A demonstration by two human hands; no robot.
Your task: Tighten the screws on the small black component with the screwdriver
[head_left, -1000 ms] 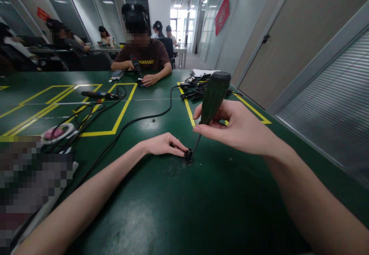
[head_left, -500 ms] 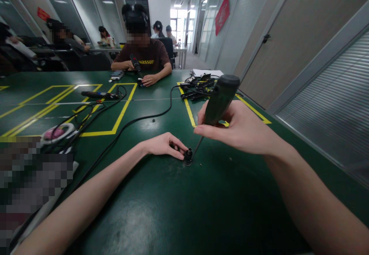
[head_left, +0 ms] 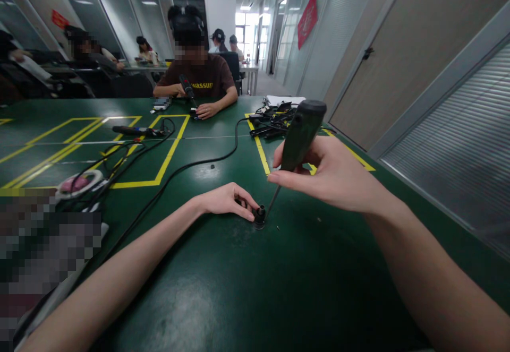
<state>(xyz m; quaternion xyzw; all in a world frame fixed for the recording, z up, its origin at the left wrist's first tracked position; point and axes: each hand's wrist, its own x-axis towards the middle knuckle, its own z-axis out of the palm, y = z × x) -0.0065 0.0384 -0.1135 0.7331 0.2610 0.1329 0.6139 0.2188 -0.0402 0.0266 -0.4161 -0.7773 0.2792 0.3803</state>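
Green table (head_left: 247,288) fills most of the view, marked with yellow tape lines (head_left: 167,155). Across it a co-worker (head_left: 197,70) in a brown shirt sits facing this way, one hand on a tool (head_left: 187,89), the other flat on the table; more people sit at desks further back left. Black cable (head_left: 191,166) runs from the far middle of the table toward the near left edge. Pile of black cables and parts (head_left: 274,118) at far right, beside the yellow box corner. A second driver (head_left: 135,130) lies on the left inside the tape lines. Round pink-and-white item (head_left: 79,183) sits near left, cables over it. Right hand (head_left: 334,174) is wrapped around the dark green handle of a screwdriver (head_left: 298,137), fingers closed on it, thumb toward the shaft; the driver is tilted, handle up and to the right, tip down on the part. Left hand (head_left: 225,200) rests on the table, fingers pinched narrow against the side of a small black part (head_left: 260,216), touching it. The part stands on the table at centre, between the two hands, just below the right hand. A tiny speck, maybe a screw (head_left: 278,228), lies just right of the part; too small to tell.
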